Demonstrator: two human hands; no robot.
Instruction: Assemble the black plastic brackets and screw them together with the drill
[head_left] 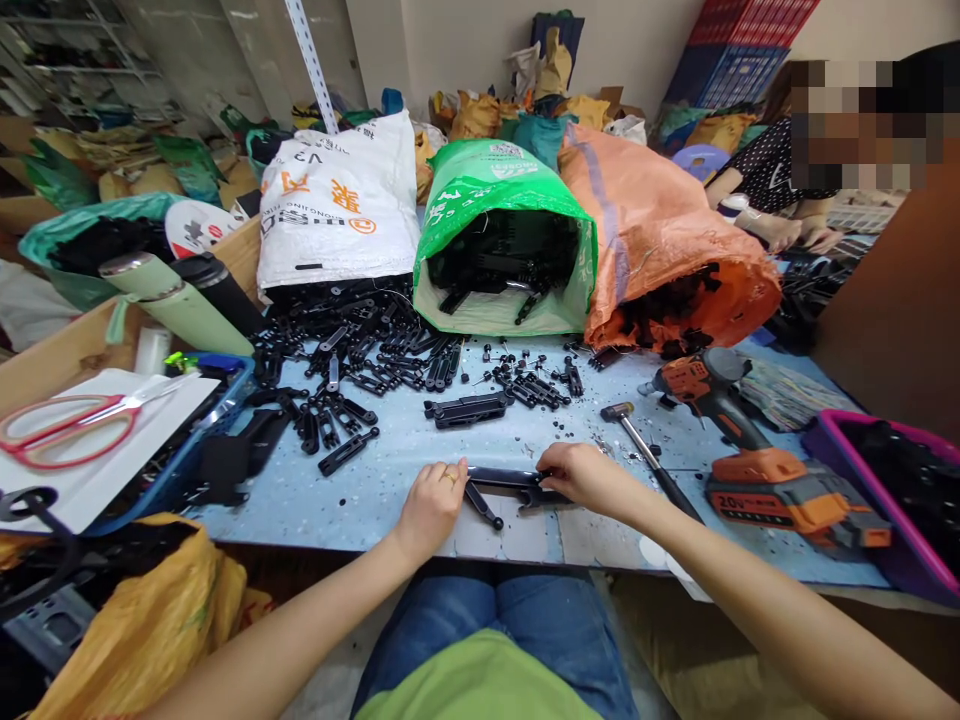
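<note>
**Gripping a long, straight, glossy black bar (504, 478) at a pale-blue, speckled worktable (289, 510)**

Crowded along the far side with a white printed sack (337, 210) at left, a shiny green sack (480, 180) in the middle and a coarse orange sack (649, 215) at right, with black parts (491, 283) showing in the green and orange mouths. Laden at right with an orange-and-black cordless drill (757, 465) and, just left of it, a steel-shafted, black-gripped hammer (651, 457), set head to the far side. Pinching the bar's left end in the bunched fingers of the left hand (433, 505), and its right end between thumb and fingertips of the right hand (589, 475). Holding it crosswise over the near middle; cannot tell whether touching the tabletop. Showing, just beside the left fingers, a shorter black bar (484, 507), slanted toward near right. Strewn at far middle with small loose black pieces (532, 388).
</note>
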